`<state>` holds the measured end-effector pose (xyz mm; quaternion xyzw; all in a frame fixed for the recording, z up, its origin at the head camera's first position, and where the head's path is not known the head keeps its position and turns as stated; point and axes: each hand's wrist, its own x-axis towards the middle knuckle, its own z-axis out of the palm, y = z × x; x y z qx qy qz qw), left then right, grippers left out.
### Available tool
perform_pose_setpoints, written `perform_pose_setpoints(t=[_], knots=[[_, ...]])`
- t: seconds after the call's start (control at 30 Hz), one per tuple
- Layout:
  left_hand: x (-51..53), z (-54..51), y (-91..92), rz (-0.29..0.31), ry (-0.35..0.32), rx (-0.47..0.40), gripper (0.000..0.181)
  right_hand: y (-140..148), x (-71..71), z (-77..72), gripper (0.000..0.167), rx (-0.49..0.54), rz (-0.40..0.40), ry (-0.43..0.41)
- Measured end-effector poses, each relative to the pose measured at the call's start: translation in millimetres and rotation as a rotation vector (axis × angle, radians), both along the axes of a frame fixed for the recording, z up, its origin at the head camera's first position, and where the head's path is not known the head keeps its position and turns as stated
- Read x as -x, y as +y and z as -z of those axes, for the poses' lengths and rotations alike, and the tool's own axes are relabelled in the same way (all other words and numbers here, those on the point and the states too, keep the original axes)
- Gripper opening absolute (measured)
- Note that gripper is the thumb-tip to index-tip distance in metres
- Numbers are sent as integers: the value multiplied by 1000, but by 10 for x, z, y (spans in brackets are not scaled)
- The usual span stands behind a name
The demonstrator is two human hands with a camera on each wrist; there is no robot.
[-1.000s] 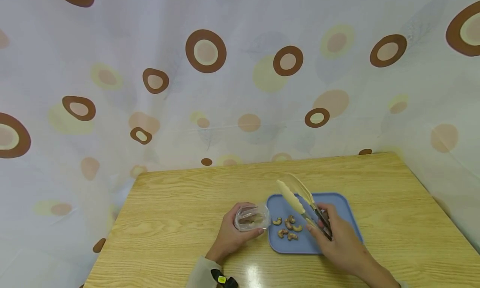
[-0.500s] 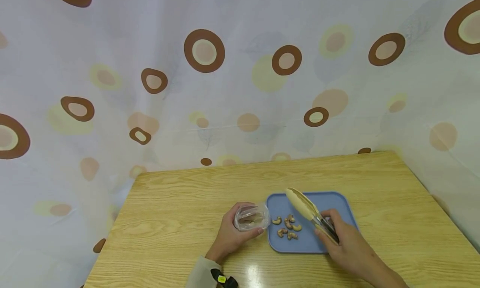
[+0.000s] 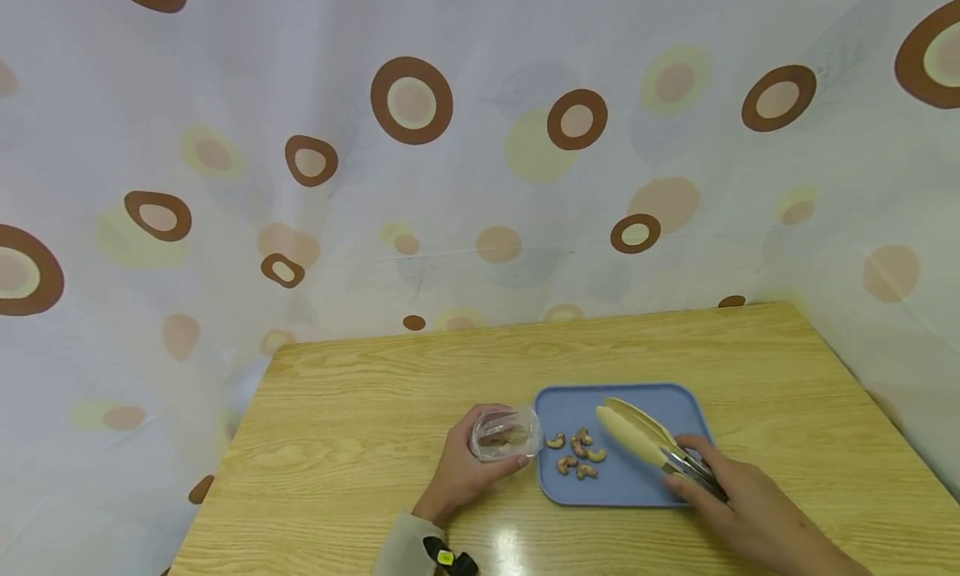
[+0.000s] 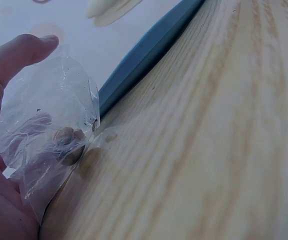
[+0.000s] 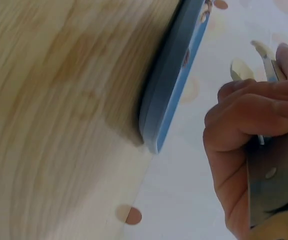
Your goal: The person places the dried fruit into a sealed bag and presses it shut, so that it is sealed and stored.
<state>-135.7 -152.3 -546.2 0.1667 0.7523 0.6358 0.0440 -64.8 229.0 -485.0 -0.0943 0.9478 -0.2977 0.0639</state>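
Note:
A clear plastic bag [image 3: 501,436] stands open on the table, and my left hand [image 3: 467,461] curls round its left side. Through the film in the left wrist view, a brownish nut [image 4: 69,144] shows at the bottom of the bag [image 4: 54,115]. Above the blue tray [image 3: 637,497], my right hand [image 3: 738,493] grips a pair of tongs [image 3: 637,434] with cream tips and metal arms. Nothing shows between the tips. Several cashew nuts [image 3: 577,447] lie in the left part of the tray, close to the bag.
The wooden table [image 3: 360,401] carries the tray and bag. A patterned curtain [image 3: 450,184] hangs behind it and along the sides. A dark strap with a yellow-green mark [image 3: 446,557] sits at the left sleeve [image 3: 405,545].
My right hand has moved right and slightly nearer with the tongs, whose tips have come closer together. The left hand, bag and cashews stay where they were.

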Motion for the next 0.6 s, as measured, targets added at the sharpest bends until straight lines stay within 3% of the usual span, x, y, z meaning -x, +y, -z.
perform_pose_setpoints(t=[0.27,0.47,0.6], knots=[[9,-8,-10,0,-8,-1,62,300,-94,39,50,-58,-9,16],[12,7,1,7,-6,-26,61,447,-103,15,57,-103,-32,-99],[17,8,6,14,-6,-27,62,523,-145,12,59,-128,-65,-129]])
